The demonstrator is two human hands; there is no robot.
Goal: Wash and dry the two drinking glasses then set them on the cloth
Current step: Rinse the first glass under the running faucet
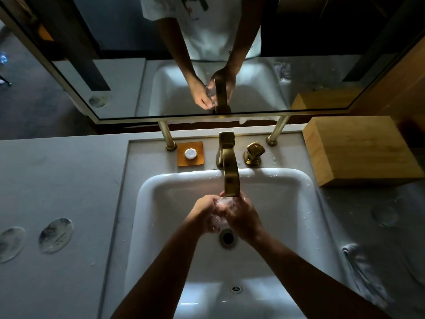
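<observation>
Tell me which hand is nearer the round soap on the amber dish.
Left. The left hand sits under the spout on the soap's side; the right hand is further right, beyond the faucet.

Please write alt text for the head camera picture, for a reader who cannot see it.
Both hands, left hand and right hand, hold a clear drinking glass under the brass faucet, over the white sink. A soap dish sits behind the basin and a cloth lies on the counter to the right.
</observation>
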